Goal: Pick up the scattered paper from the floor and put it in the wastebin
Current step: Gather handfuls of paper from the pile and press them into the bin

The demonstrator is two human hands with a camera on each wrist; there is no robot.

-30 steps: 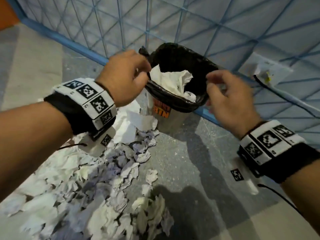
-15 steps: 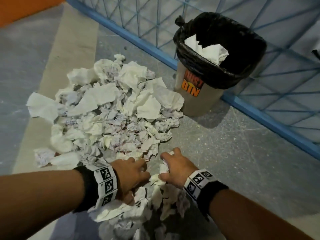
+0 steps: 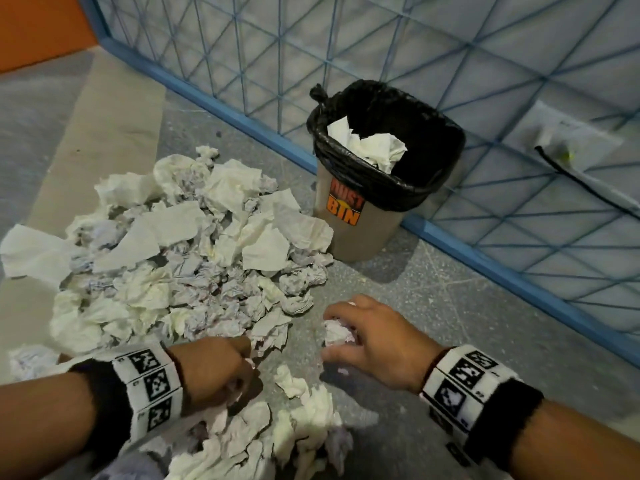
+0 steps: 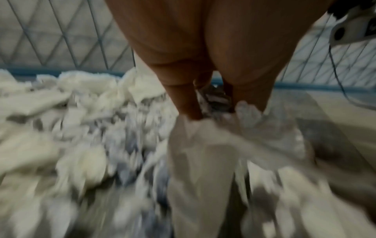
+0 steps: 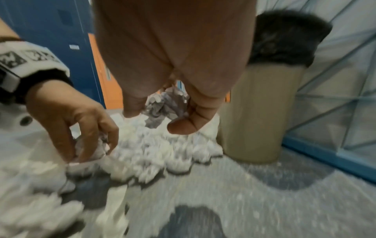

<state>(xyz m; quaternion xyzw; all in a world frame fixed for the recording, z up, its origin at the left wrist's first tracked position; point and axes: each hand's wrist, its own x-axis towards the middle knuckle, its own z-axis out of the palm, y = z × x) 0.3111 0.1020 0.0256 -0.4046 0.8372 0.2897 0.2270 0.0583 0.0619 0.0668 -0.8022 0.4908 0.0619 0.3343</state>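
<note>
A wide heap of crumpled white paper (image 3: 180,251) covers the floor left of the tan wastebin (image 3: 356,230), whose black liner (image 3: 436,157) holds some paper. My right hand (image 3: 349,327) grips a crumpled paper ball (image 3: 337,332) just above the floor; the right wrist view shows that paper ball (image 5: 164,104) between thumb and fingers. My left hand (image 3: 239,372) is curled round a wad of paper (image 5: 91,149) at the near end of the heap. In the blurred left wrist view, crumpled paper (image 4: 215,99) sits inside the left hand's fingers (image 4: 183,99).
A blue-framed mesh fence (image 3: 381,46) runs behind the bin along a blue floor rail (image 3: 502,268). A black cable (image 3: 588,188) hangs on the fence at right. More loose paper (image 3: 294,434) lies between my forearms. Bare grey floor (image 3: 433,306) spreads right of the heap.
A second ago both hands were up at the bin's rim. They dropped to the floor, and now each has closed on paper; the right hand has drawn its ball away from the heap.
</note>
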